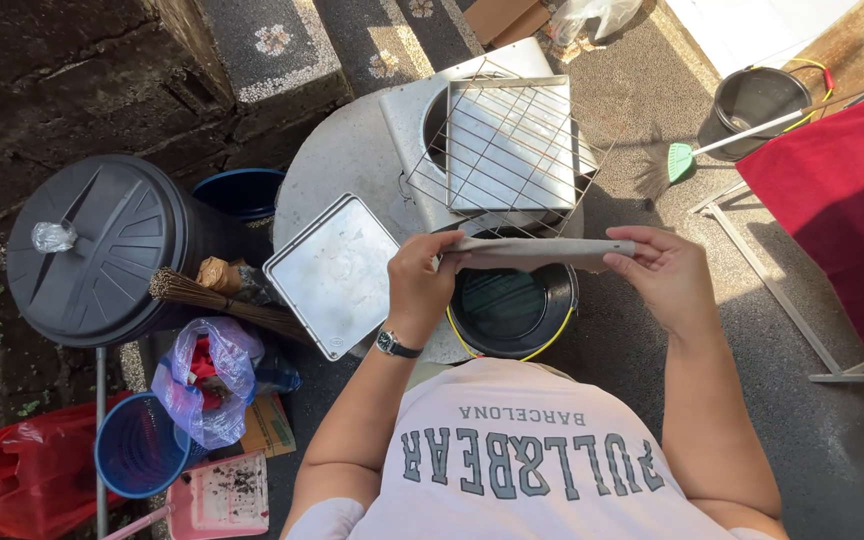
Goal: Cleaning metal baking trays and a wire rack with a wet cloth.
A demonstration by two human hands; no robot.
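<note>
- So the flat grey metal tray [537, 252] is up in the air, held edge-on and level between both hands, right over the black bucket [512, 310] with the yellow handle.
- Left hand [420, 285] has its grip pinched on the tray's left end, thumb on the near side. Right hand [660, 272] cups the right end, fingers curled round the edge.
- Looks like one piece is mid-handling, I'd guess roughly halfway through the pile, but that's just my read.
- Already lying on the round concrete bench [337, 160]: a square tray [332, 275] leaning at the near-left edge, and a wire rack [507, 150] on top of another square pan further back.
- Can't tell which of those are finished or which still need a go, nothing shows wet or clean clearly.
- Black bin lid [102, 250] and a stick broom [217, 300] sit off to the left.
</note>
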